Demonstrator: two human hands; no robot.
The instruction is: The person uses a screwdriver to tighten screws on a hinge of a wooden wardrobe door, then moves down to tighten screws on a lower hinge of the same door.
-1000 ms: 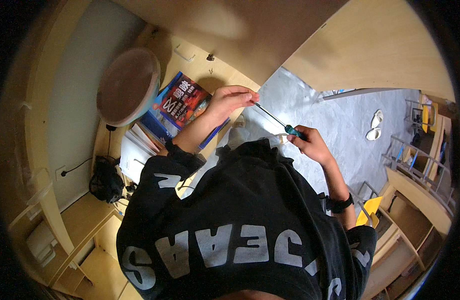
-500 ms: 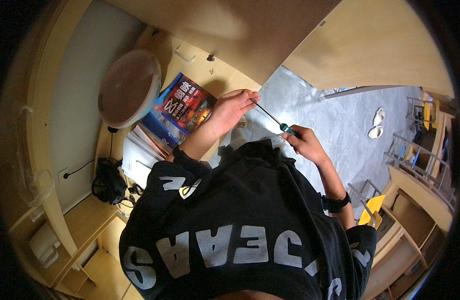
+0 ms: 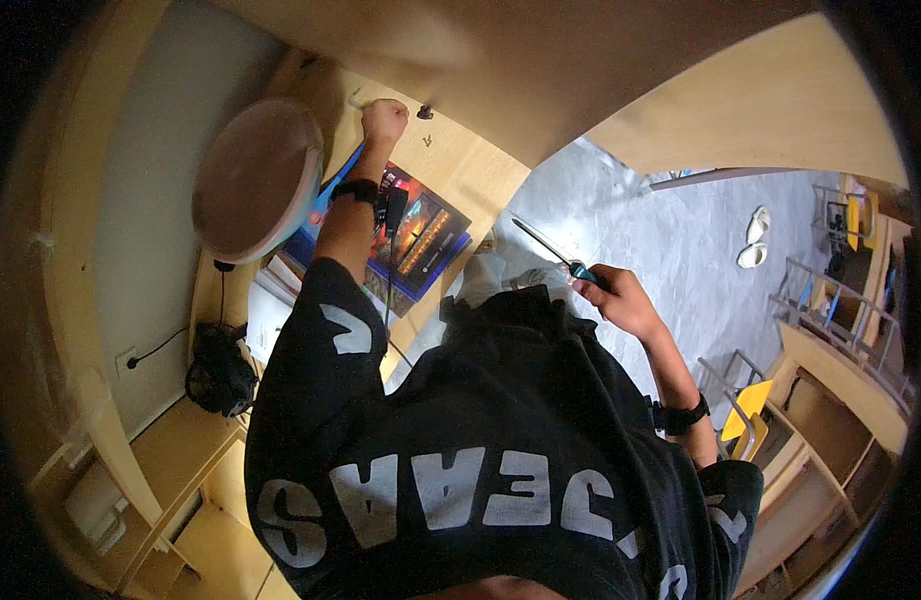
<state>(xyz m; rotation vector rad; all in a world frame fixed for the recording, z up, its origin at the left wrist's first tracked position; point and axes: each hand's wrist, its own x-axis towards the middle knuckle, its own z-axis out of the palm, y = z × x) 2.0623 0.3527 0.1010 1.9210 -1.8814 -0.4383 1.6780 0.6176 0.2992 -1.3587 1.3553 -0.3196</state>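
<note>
Left hand [image 3: 385, 120] has left the tip of the green-handled steel screwdriver [image 3: 560, 256] and curls, contents hidden, over the pale wooden desktop [image 3: 470, 165], just beside a small black object [image 3: 425, 112]. Rightward, the right hand [image 3: 620, 300] still wraps the screwdriver's handle; white slippers [image 3: 757, 222] lie beyond it on grey marbled floor [image 3: 670, 240].

Screwdriver handle [image 3: 581, 271] seems partly hidden.

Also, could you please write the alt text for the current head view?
The right hand holds a screwdriver over a grey floor. The curled left hand is over a desk, beyond a dark book.
</note>
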